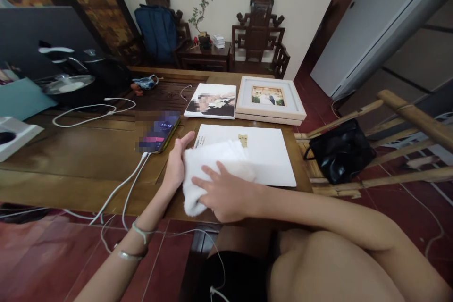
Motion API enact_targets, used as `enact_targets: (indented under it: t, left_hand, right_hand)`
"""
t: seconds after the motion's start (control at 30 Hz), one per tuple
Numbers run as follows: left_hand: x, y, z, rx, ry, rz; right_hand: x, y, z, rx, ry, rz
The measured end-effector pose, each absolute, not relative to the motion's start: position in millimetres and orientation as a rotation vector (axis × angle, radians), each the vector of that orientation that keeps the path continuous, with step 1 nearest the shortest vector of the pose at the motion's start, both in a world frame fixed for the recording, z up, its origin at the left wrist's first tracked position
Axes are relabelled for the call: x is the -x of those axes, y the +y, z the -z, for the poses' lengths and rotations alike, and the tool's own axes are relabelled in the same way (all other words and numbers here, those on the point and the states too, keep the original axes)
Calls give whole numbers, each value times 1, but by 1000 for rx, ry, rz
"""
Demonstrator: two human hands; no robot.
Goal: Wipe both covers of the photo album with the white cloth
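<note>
A folded white towel lies over the left part of a flat white board, which has a small bear-shaped mark and fine print on its face. My right hand rests on top of the towel, its fingers spread and pressing it down. At the board's left edge stands my left hand, fingers stretched out and palm turned toward the towel. The towel hides where that palm meets the board. Just left of it a phone with a lit screen lies on the wooden table.
Behind the board are a photo panel and a pale-framed picture. White cables run from the phone over the table's front edge. A pot sits at the far left. To the right, a bamboo chair holds a black bag.
</note>
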State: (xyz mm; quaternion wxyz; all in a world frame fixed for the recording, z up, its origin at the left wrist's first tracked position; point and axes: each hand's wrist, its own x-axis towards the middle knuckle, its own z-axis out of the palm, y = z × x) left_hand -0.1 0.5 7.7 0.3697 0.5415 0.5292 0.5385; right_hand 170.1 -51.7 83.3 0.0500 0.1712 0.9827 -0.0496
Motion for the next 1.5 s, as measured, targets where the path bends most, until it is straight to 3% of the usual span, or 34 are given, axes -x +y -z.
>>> enact_targets:
  t: [0.17,0.4,0.7,0.93,1.2,1.3,1.5]
  left_hand:
    - [-6,-5,-7,-1976,1476,-1151]
    - [-7,-3,1,-2312,1482,-991]
    - [-4,-4,-2,-2389,1503,-940]
    - [-4,-4,0,-2392,1483,-927]
    - [-5,-4,-1,-2394,1490,-929]
    - [-5,-4,-1,-2397,1479,-927]
    - [-5,-3,1,-2401,1478,-935]
  right_hand:
    - [-194,-40,-110,-747,2802,371]
    - [-196,46,-101,-1254,2764,289]
    - [-142,81,-93,-1097,2889,427]
    - [-216,81,-112,-1173,2799,499]
    - [-310,33,-82,-1509,2723,377]
    - [-315,-14,-73,-1444,2732,314]
    - [-324,-82,-83,-1233,2815,498]
